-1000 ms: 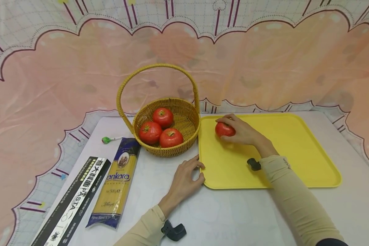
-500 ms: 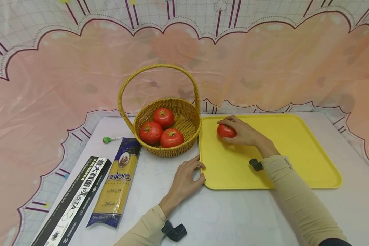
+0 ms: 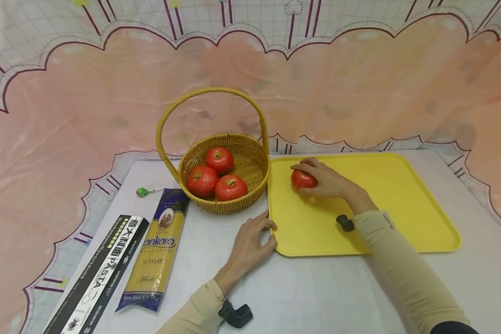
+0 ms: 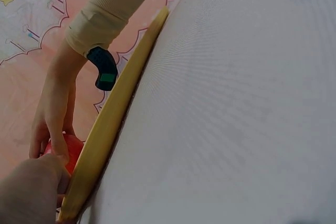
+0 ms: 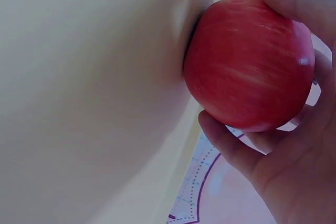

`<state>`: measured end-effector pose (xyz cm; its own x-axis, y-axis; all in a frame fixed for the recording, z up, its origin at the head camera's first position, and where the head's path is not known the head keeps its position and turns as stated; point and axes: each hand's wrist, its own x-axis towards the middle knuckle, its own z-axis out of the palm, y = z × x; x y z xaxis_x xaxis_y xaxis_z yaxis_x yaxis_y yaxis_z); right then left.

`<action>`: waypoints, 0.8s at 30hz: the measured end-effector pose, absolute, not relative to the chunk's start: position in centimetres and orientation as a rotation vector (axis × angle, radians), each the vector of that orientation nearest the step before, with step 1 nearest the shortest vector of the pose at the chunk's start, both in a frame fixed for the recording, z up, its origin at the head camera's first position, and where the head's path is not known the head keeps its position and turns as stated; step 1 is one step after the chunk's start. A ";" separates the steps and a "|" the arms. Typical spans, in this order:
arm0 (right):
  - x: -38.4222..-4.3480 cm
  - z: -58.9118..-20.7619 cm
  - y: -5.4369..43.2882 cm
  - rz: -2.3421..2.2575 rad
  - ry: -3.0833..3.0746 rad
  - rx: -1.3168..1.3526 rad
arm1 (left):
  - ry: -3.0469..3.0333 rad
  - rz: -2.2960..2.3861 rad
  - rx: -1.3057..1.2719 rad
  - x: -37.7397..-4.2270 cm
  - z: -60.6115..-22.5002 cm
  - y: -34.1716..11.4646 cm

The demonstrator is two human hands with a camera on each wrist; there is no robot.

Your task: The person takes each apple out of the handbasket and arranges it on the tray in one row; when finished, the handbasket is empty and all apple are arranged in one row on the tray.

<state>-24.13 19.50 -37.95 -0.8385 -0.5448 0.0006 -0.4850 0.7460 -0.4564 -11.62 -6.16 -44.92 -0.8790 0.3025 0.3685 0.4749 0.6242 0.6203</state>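
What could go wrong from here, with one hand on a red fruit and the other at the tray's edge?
The red fruit in the right hand is round and the yellow tray broad and flat, so it might roll if let go carelessly. The left hand touches the tray's left edge; a tug there could bump the basket, which stands close beside it.

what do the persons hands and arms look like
The left hand and right hand are bare. Long beige sleeves reach both wrists, each carrying a curved black device; the right one shows a green patch. A dark band shows at the right sleeve.
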 end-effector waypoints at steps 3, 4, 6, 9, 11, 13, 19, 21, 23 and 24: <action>-24.1 -38.1 19.5 -0.683 2.815 -0.849 | -2.621 -1.099 -0.641 -11.6 -44.9 -6.2; -24.0 -38.1 19.5 -0.687 2.818 -0.858 | -2.619 -1.098 -0.644 -11.6 -44.9 -6.2; -24.0 -38.1 19.5 -0.697 2.820 -0.874 | -2.619 -1.098 -0.649 -11.6 -44.9 -6.1; -23.9 -38.0 19.5 -0.699 2.818 -0.870 | -2.626 -1.099 -0.650 -11.6 -44.8 -6.1; -23.9 -38.0 19.5 -0.699 2.815 -0.863 | -2.633 -1.105 -0.647 -11.6 -44.8 -6.1; -23.9 -37.9 19.5 -0.697 2.813 -0.860 | -2.638 -1.107 -0.641 -11.6 -44.8 -6.1; -23.8 -37.7 19.3 -0.693 2.818 -0.878 | -2.637 -1.103 -0.632 -11.5 -44.8 -6.1; -23.8 -37.6 19.2 -0.690 2.820 -0.884 | -2.637 -1.108 -0.629 -11.5 -44.8 -6.1; -23.8 -37.4 19.1 -0.693 2.821 -0.885 | -2.637 -1.115 -0.626 -11.6 -44.8 -6.2; -23.9 -37.4 19.1 -0.696 2.821 -0.888 | -2.637 -1.119 -0.624 -11.6 -44.8 -6.2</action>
